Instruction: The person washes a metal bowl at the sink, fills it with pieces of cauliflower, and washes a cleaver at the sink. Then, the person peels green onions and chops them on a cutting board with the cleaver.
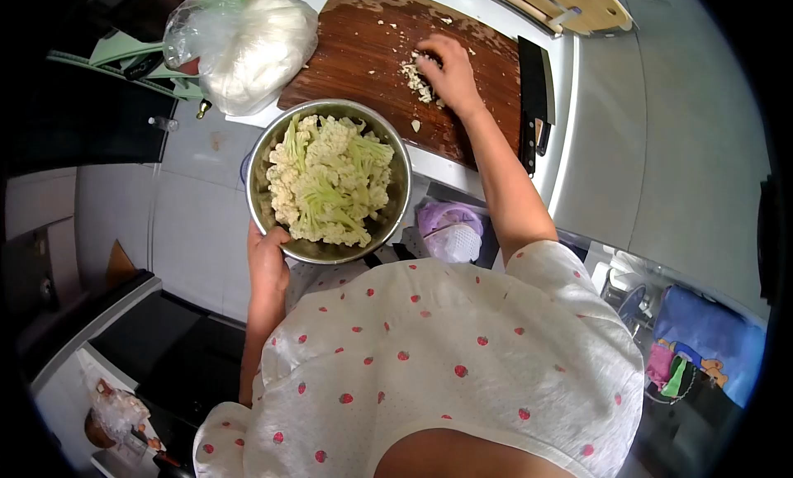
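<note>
My left hand (269,259) grips the near rim of a round metal bowl (404,199), thumb over the edge. Pale cauliflower florets (330,177) with light green stems fill most of the bowl, which is held beside the counter's front edge. On the brown wooden cutting board (355,53), my right hand (448,72) is curled down over small white cauliflower crumbs (415,80). Its fingertips bend in among the crumbs, and part of the pile is hidden under the hand. A larger bit of cauliflower (415,125) lies nearer the board's front edge.
A black-bladed cleaver (533,90) and a smaller knife (542,135) lie along the board's right side. Left of the board sits a clear plastic bag (260,53) with white contents. A purple-lined bin (450,229) stands below the counter. Black stovetop (194,346) is at lower left.
</note>
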Demonstrator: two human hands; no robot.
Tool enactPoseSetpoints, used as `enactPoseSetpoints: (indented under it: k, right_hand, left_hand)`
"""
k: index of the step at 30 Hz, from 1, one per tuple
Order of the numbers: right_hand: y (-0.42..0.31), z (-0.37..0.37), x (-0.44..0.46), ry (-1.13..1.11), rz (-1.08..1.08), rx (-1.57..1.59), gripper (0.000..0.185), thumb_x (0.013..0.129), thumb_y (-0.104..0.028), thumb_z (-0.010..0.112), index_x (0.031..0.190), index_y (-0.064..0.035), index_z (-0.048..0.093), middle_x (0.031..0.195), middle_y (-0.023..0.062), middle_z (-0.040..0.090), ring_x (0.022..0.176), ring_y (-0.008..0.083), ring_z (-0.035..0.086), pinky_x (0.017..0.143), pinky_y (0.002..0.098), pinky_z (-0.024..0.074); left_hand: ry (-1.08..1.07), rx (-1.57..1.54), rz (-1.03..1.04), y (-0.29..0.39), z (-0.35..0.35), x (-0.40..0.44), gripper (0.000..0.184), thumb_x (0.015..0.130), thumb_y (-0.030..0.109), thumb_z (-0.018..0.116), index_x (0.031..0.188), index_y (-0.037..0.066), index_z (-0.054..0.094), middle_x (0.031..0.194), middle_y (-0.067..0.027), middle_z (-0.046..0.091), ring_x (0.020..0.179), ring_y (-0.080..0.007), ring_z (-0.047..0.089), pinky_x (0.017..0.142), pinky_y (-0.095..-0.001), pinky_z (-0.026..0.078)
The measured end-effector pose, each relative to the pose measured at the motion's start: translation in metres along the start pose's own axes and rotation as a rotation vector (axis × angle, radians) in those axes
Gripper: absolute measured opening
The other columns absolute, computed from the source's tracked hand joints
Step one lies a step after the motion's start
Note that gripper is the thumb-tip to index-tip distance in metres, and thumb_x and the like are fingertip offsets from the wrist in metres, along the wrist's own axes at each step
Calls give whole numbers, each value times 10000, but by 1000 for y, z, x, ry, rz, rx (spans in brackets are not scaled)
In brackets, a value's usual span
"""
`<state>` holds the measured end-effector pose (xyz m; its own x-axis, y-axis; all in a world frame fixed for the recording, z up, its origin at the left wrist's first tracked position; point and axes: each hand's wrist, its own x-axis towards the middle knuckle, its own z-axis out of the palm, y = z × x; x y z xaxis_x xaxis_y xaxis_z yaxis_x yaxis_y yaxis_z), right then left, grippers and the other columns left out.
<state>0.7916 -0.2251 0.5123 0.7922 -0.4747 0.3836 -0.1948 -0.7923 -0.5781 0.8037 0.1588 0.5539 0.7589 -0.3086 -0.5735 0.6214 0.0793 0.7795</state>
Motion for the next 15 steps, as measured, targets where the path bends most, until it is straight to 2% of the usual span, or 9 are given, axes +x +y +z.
enactPoseSetpoints:
  k: [1, 4, 7, 8, 10, 11, 13, 14, 15]
  right_hand:
    - [1, 0, 1, 43, 135, 83, 322, 840, -279, 589, 1107, -100, 611, 1231, 111, 548, 1208, 287, 436, 1035, 403, 325]
    - [-2, 9, -10, -94, 6, -45, 293, 852, -268, 585, 1097, -110, 617, 1201, 101, 562, 1169, 299, 465, 1015, 389, 345]
    - [-24, -2, -37, -271, 159, 277, 363, 822, -288, 635, 1140, -116, 604, 1236, 102, 528, 1179, 318, 435, 1020, 428, 320]
    - [-32, -7, -48, -270, 159, 276, 363, 822, -288, 635, 1140, -116, 604, 1236, 102, 528, 1179, 318, 435, 1020, 428, 320]
    - [-41, -17, -62, -102, -40, 36, 511, 797, -345, 669, 1225, -101, 537, 1305, 130, 454, 1230, 325, 381, 1037, 448, 282]
    - [-44, -17, -64, -101, -40, 33, 511, 797, -345, 669, 1225, -101, 537, 1305, 130, 454, 1230, 325, 381, 1037, 448, 282]
    - [-49, -12, -68, -172, -148, -266, 637, 763, -394, 696, 1278, -89, 479, 1351, 152, 391, 1273, 332, 328, 1055, 458, 240]
    - [-47, -5, -64, -117, -182, -318, 576, 763, -392, 694, 1231, -104, 521, 1289, 141, 450, 1213, 330, 392, 1019, 452, 298]
    - [-42, -2, -58, -116, -181, -315, 576, 763, -392, 694, 1231, -104, 521, 1289, 141, 450, 1213, 330, 392, 1019, 452, 298]
  left_hand:
    - [-6, 4, -2, -1, 2, 1, 636, 637, -88, 413, 1269, -28, 410, 1141, -114, 537, 1027, -205, 520, 877, -291, 425]
    - [-14, 31, 13, -2, 4, 4, 633, 638, -80, 413, 1269, -28, 408, 1141, -116, 537, 1026, -204, 520, 880, -292, 422]
    - [-8, 48, -8, -3, 5, 5, 629, 639, -78, 413, 1266, -29, 408, 1133, -116, 540, 1016, -202, 523, 876, -293, 423]
    - [-13, 40, -7, -2, 6, 4, 627, 639, -78, 414, 1265, -29, 409, 1129, -114, 540, 1009, -200, 523, 872, -291, 423]
    - [-19, 31, -1, -2, 6, 5, 626, 639, -77, 414, 1263, -30, 410, 1124, -113, 541, 1002, -197, 524, 869, -290, 424]
    - [-18, 30, -6, -2, 5, 5, 626, 638, -80, 416, 1263, -29, 410, 1125, -113, 541, 1002, -197, 524, 870, -289, 424]
    - [-24, 36, -14, -3, 6, 5, 627, 637, -82, 418, 1262, -29, 411, 1125, -113, 541, 1003, -196, 524, 871, -287, 425]
    - [-24, 43, -7, -3, 6, 5, 602, 648, -83, 422, 1248, -32, 418, 1121, -115, 546, 990, -200, 529, 852, -291, 434]
    - [-21, 53, 1, -3, 6, 5, 578, 660, -84, 425, 1235, -35, 425, 1116, -117, 550, 978, -205, 533, 833, -294, 444]
